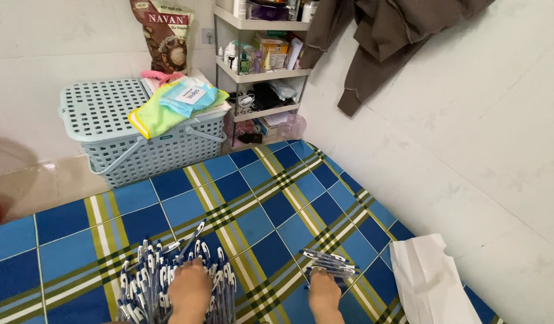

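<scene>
— Where are your hands?

— My left hand (190,288) lies on the big heap of blue-and-white pens (163,279), near left on the blue plaid mat (259,198). Whether those fingers are spread or pressed together, I cannot tell.

— And the other?

— My right hand (325,295) has its fingers pinching a small bundle of pens (328,264), to the right of the heap. A white paper bag (430,282) lies near right; a grey plastic basket (139,129) stands far left.

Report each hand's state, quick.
Left hand: resting palm-down on the pile of pens.
Right hand: closed on a small bundle of pens.
</scene>
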